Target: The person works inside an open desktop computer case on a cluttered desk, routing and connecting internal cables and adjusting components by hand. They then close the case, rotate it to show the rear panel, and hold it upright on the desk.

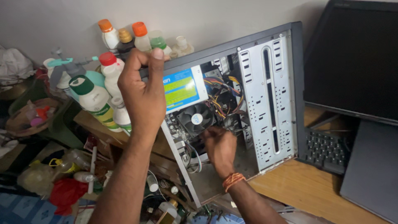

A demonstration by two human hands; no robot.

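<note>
An open desktop computer case [269, 87] lies on its side on a wooden desk [306, 186], with its inside facing me. My left hand [143, 89] grips the case's top rear edge next to the power supply [182, 89], which has a blue and yellow label. My right hand [219, 147], with an orange thread at the wrist, reaches inside the case just below the black cooling fan [195, 119]. Its fingers are curled near the board, and whether they hold anything is hidden. Coloured cables [226, 97] run beside the fan.
Several plastic bottles [97, 103] with coloured caps crowd a shelf left of the case. A dark monitor [352, 58] stands at the right, with a black keyboard [325, 149] under it. Bags, a basket and small clutter [62, 182] fill the lower left.
</note>
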